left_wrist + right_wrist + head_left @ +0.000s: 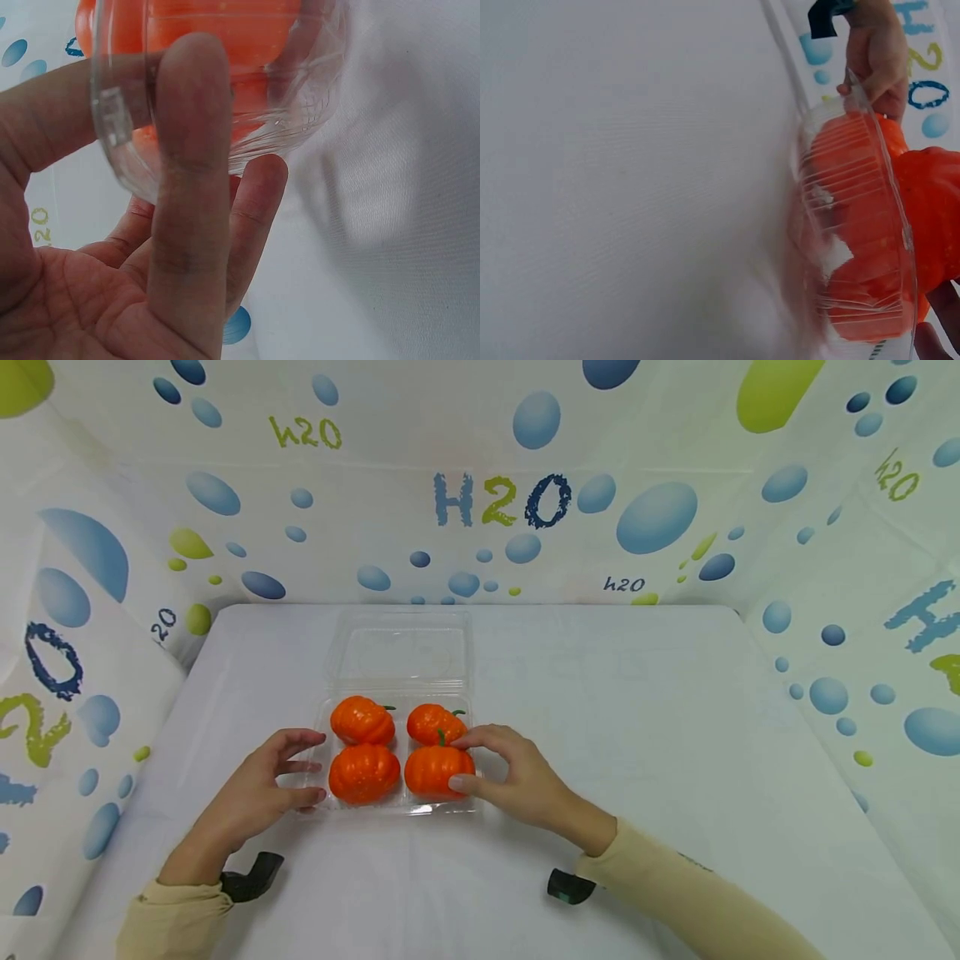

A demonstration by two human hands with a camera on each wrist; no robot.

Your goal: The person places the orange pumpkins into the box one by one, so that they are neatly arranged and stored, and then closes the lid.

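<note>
A clear plastic clamshell box stands on the table with its lid folded back. Inside sit orange toy pumpkins with green stems: two at the back, the left and the right, and two at the front, the left and the right. My right hand pinches the front right pumpkin between thumb and fingers. At the box's left side is my left hand, its loosely bent fingers spread along the wall. In the left wrist view the left thumb lies against the clear wall.
A white cloth covers the table. Behind and at both sides hangs a white curtain printed with blue and green drops. Black straps, left and right, show at the wrists.
</note>
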